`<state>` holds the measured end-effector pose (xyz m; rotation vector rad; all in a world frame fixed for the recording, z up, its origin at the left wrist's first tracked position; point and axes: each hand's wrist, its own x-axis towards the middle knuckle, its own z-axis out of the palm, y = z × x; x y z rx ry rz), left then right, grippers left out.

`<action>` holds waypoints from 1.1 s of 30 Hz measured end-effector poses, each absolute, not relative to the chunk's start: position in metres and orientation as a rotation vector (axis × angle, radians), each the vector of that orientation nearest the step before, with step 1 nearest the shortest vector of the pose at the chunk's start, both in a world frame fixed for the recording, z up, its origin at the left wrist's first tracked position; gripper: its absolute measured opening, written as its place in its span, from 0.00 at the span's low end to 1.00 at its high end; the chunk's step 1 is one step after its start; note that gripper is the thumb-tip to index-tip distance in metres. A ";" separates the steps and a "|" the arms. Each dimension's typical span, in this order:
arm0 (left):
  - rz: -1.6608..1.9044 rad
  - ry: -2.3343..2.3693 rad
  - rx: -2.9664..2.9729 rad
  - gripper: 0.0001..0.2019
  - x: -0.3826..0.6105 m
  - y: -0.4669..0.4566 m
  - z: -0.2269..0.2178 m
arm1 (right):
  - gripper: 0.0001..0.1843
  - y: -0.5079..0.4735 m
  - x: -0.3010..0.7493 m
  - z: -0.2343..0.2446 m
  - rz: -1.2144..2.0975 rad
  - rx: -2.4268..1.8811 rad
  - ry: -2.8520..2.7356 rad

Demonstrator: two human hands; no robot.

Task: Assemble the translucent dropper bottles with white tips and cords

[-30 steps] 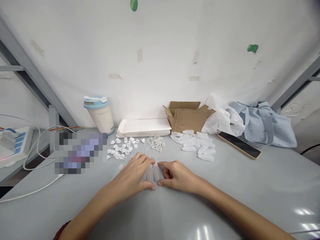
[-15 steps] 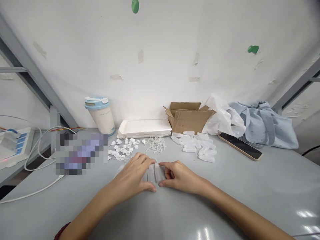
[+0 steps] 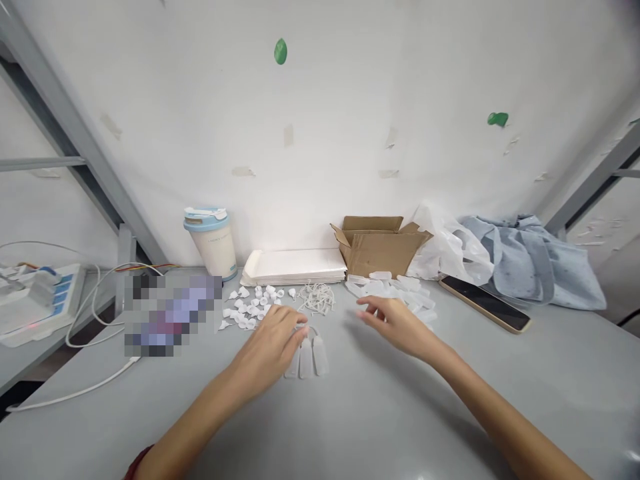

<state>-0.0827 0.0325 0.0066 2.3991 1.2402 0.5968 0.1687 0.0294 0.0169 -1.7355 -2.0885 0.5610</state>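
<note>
Three translucent plastic bottles lie side by side on the table, with thin white cords at their necks. My left hand hovers over their upper ends, covering part of the leftmost one. Its fingers are curved, thumb and index apart, and nothing shows between them. To the right, my right hand is open and empty in the air, just in front of a pile of similar bottles. White caps lie scattered beyond my left hand, beside a tangle of white cord loops.
At the wall stand a lidded paper cup, a stack of white envelopes and an open cardboard box. Rightward are a white plastic bag, a blue cloth bag and a phone. A power strip sits at the left.
My right hand has let go of the rightmost bottle and moved right toward the bottle pile. My left thumb has lifted from the bottles' lower ends toward their necks. The view has tilted up slightly.
</note>
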 end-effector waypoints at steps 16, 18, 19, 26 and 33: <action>0.384 1.290 2.703 0.09 -0.036 0.085 0.014 | 0.19 0.033 0.183 0.027 0.135 -2.204 -2.289; 0.353 1.289 2.710 0.08 -0.030 0.089 0.012 | 0.17 0.031 0.182 0.027 0.144 -2.181 -2.317; 0.351 1.298 2.705 0.08 -0.030 0.090 0.011 | 0.17 0.030 0.182 0.026 0.151 -2.165 -2.331; 0.354 1.561 2.546 0.09 -0.059 0.104 0.014 | 0.12 0.023 0.170 0.022 0.194 -2.032 -2.431; 0.157 1.606 2.422 0.09 -0.061 0.107 0.008 | 0.09 0.018 0.160 0.021 0.205 -1.966 -2.475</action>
